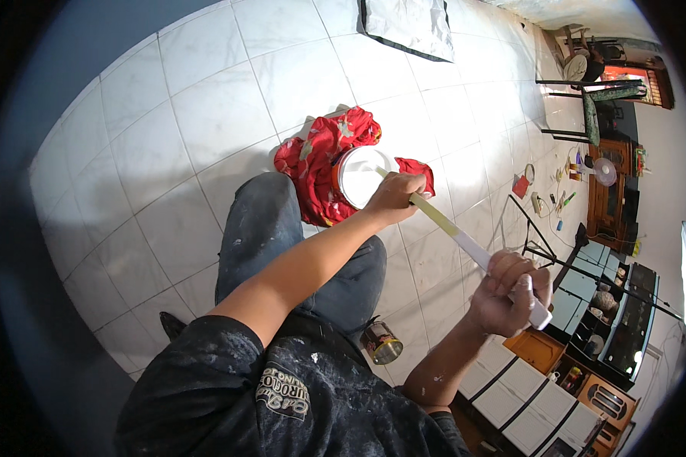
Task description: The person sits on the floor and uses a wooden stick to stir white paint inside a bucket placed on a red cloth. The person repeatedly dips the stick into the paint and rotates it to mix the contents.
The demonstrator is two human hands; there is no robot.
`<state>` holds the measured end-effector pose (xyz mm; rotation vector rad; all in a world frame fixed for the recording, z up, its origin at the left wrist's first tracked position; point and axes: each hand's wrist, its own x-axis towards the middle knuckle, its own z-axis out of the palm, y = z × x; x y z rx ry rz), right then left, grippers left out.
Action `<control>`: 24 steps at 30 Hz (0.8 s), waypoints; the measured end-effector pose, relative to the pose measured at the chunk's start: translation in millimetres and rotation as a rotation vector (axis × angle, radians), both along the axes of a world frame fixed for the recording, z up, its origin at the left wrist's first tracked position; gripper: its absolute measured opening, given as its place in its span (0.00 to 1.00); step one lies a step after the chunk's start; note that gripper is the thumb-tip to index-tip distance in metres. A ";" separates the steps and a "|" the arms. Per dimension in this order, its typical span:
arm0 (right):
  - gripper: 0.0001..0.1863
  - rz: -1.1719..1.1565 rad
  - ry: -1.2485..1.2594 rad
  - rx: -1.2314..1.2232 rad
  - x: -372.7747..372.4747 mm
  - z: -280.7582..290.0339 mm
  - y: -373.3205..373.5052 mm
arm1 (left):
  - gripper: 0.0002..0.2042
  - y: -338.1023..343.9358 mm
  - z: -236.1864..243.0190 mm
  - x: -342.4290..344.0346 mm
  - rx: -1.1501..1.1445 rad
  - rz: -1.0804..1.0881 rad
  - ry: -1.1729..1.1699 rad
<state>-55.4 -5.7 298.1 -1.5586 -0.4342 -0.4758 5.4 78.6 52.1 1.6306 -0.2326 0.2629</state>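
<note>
My left hand (pixel 395 196) is closed round a long flat stick (pixel 448 228), pale yellow along its lower part and white toward the upper end. My right hand (pixel 511 293) grips that white end, lower right in the view. The stick's far tip reaches into a round bucket (pixel 357 183) of white material, just beyond my left hand. A crumpled red patterned cloth (pixel 312 152) lies under and around the bucket, beside my bent knee.
A metal can (pixel 381 343) stands by my leg. A pale sheet (pixel 405 27) lies at the top. To the right are a green chair (pixel 600 114), a black stand (pixel 541 247), a fan (pixel 604 171), scattered small items and cabinets (pixel 587 289). A blue-grey wall borders the left.
</note>
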 end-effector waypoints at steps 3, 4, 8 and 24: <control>0.12 0.001 0.037 0.012 3.7 9.2 -3.7 | 0.16 -14.4 1.9 -1.5 -0.031 0.011 -0.011; 0.12 -0.045 0.062 0.022 5.4 6.2 -5.2 | 0.16 -17.3 2.6 -3.4 -0.029 0.008 -0.002; 0.13 -0.231 0.153 0.170 7.9 -1.7 -22.3 | 0.12 -29.0 -18.2 -6.9 0.056 -0.078 0.078; 0.21 -0.702 0.037 0.633 -143.7 67.5 -188.1 | 0.05 -89.5 77.6 -69.8 0.336 -0.376 -0.229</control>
